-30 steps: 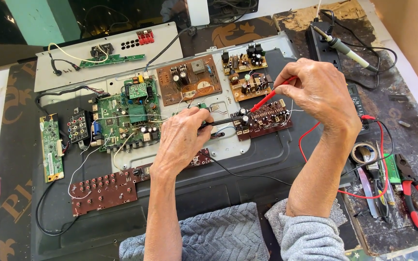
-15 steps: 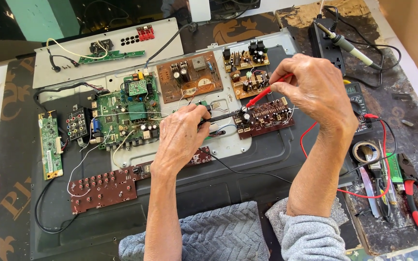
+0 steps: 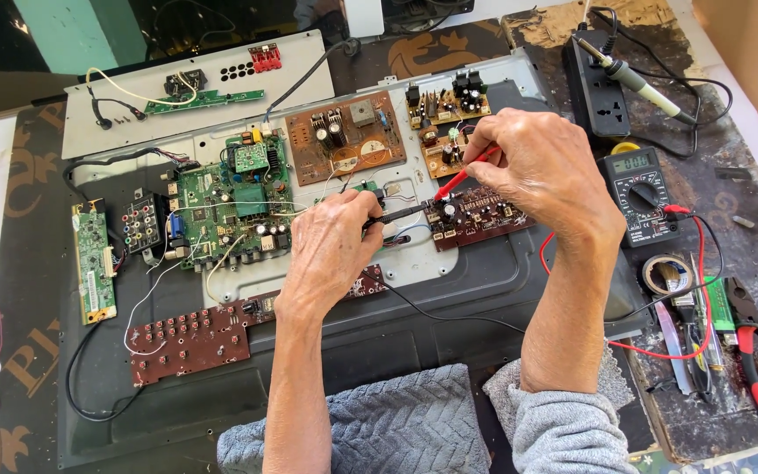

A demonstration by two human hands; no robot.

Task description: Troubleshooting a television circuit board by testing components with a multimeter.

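In the head view, the left hand [image 3: 331,254] is pinching the black probe [image 3: 401,213] and the right hand [image 3: 541,171] the red probe [image 3: 465,174], both tips touching the small brown circuit board [image 3: 480,217] near the counter's far right. Keeping both tips steady on separate solder points, never bridging neighbours, is probably serving best while glancing at the meter [image 3: 638,180].

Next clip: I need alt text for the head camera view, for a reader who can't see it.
Seen from above, a left hand holds a black probe and a right hand a red probe, both tips on a small brown circuit board. Other boards lie on an opened grey chassis; a multimeter sits to the right.
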